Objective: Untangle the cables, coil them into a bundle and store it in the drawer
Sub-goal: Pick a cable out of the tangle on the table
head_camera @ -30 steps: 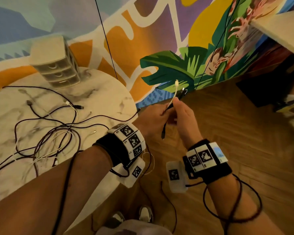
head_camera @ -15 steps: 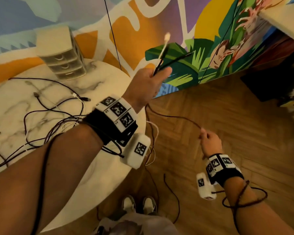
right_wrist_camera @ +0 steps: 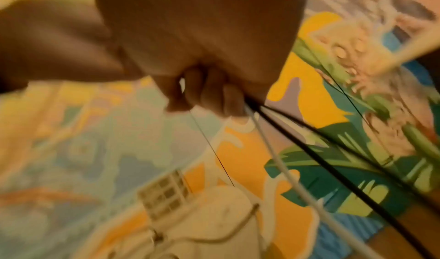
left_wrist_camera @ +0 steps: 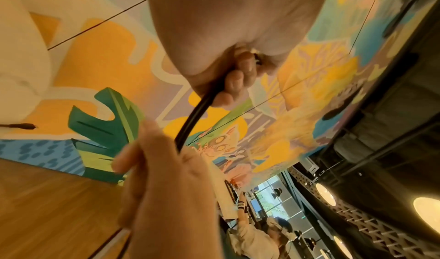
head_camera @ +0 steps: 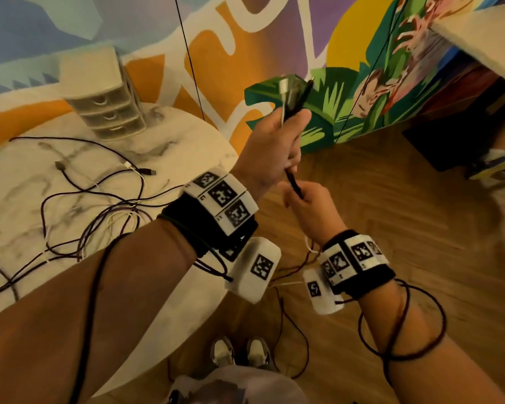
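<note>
My left hand (head_camera: 277,141) is raised beyond the table's edge and grips a bunch of cable ends (head_camera: 292,91), white and black plugs sticking up from the fist. Just under it my right hand (head_camera: 303,199) holds the black cable (head_camera: 294,183) running down from that fist. In the left wrist view the black cable (left_wrist_camera: 192,120) arcs from my curled left fingers (left_wrist_camera: 234,82) down into my right hand (left_wrist_camera: 164,169). Black and white cords (right_wrist_camera: 297,155) trail from my right fingers (right_wrist_camera: 214,93). More tangled cables (head_camera: 99,217) lie on the marble table (head_camera: 172,135). A small drawer unit (head_camera: 105,106) stands at its back.
Loose cable ends (head_camera: 292,339) hang over the wooden floor (head_camera: 391,199) by my shoes (head_camera: 239,352). A painted wall (head_camera: 245,39) stands behind. Another tabletop (head_camera: 484,36) juts in at upper right, with someone's shoe (head_camera: 490,164) beneath it.
My right hand, which was low and off to the right on the cable, has come up to just under the left fist. The left hand stays raised with the plugs.
</note>
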The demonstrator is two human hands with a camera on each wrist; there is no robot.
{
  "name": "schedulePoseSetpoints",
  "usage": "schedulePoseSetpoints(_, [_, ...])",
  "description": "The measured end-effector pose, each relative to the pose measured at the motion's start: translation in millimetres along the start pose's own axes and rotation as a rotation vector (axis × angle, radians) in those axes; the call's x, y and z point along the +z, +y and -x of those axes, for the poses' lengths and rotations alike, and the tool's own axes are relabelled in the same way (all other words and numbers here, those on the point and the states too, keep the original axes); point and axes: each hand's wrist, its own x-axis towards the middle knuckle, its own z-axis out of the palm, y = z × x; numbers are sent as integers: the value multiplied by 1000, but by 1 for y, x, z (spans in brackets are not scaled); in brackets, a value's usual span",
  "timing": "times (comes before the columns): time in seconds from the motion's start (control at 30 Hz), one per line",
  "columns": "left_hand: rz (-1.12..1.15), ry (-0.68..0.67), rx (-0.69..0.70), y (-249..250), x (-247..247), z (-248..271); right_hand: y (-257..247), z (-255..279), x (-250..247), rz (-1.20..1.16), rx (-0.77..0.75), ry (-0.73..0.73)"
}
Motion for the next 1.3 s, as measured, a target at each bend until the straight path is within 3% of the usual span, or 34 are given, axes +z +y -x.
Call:
schedulePoseSetpoints(0.1, [-107, 34, -15, -7, 1, 12, 9, 3, 9, 37, 54, 36])
schedulePoseSetpoints(0.23, [-380, 45, -48, -35, -5, 25, -7, 1, 11, -86, 69, -125])
schedulePoseSetpoints(0.3, [-627, 24, 53, -43, -12, 30, -20, 0, 13, -305, 98, -124])
schedulePoseSetpoints(0.37, [-789, 10, 163, -44, -17, 35, -26, -1, 18, -364, 66, -111])
schedulePoseSetpoints(0.43, [-754, 57, 186, -42, -24, 39, -28, -4, 30, -231, -27, -117])
schedulePoseSetpoints(0.57, [-474, 114, 171, -33, -39, 42, -27, -4, 49, -18, 9, -155])
schedulePoseSetpoints(0.7, [-631, 23, 280, -35, -52, 51, -28, -3, 58, 68, -89, -123])
schedulePoseSetpoints(0.87, [-782, 140, 347, -55, -67, 73, -32, -1, 75, 251, -182, -135])
schedulePoseSetpoints(0.97, [-976, 240, 322, -68, -81, 86, -29, 1, 92, 215, -168, -182])
schedulePoseSetpoints(1.1, [-992, 210, 297, -77, -93, 105, -12, 6, 121, 227, -211, -257])
schedulePoseSetpoints(1.2, [-889, 157, 219, -86, -116, 115, -1, 8, 131, 36, 44, -303])
schedulePoseSetpoints(1.3, [-857, 279, 21, -118, -164, 120, 13, 9, 132, -108, 304, -321])
